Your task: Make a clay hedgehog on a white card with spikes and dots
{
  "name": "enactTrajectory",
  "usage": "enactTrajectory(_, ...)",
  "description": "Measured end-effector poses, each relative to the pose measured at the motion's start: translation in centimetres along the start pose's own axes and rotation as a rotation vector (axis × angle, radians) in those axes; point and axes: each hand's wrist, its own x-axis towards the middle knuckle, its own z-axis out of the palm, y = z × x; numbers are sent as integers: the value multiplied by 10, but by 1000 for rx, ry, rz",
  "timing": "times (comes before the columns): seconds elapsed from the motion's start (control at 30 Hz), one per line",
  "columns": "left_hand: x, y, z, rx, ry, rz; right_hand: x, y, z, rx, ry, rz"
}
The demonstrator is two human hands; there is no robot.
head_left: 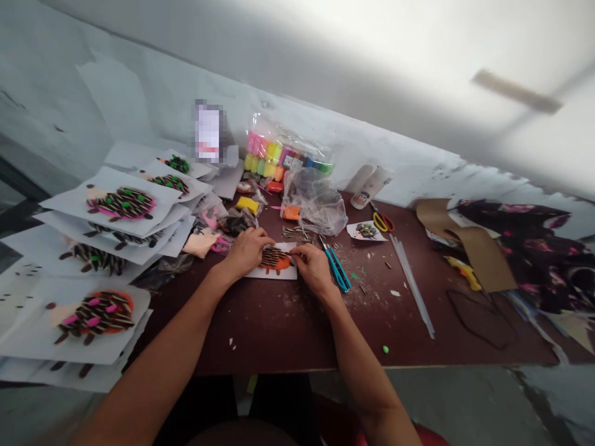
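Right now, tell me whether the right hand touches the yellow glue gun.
Apart. In the head view, dark tabletop and translucent sticks lie between the right hand and the yellow glue gun.

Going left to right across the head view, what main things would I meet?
White paper card with a pink-dotted hedgehog, left hand, white paper card with an orange striped hedgehog, right hand, teal-handled metal tool, small white paper card with a green-dotted hedgehog, long translucent plastic sticks, yellow glue gun, dark pink-flowered fabric.
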Motion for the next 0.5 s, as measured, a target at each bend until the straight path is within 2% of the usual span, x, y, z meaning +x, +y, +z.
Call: enactTrajectory(0.5, -1, 3, -2, -9, -10, -18, 1, -6, 1, -38, 1, 32)
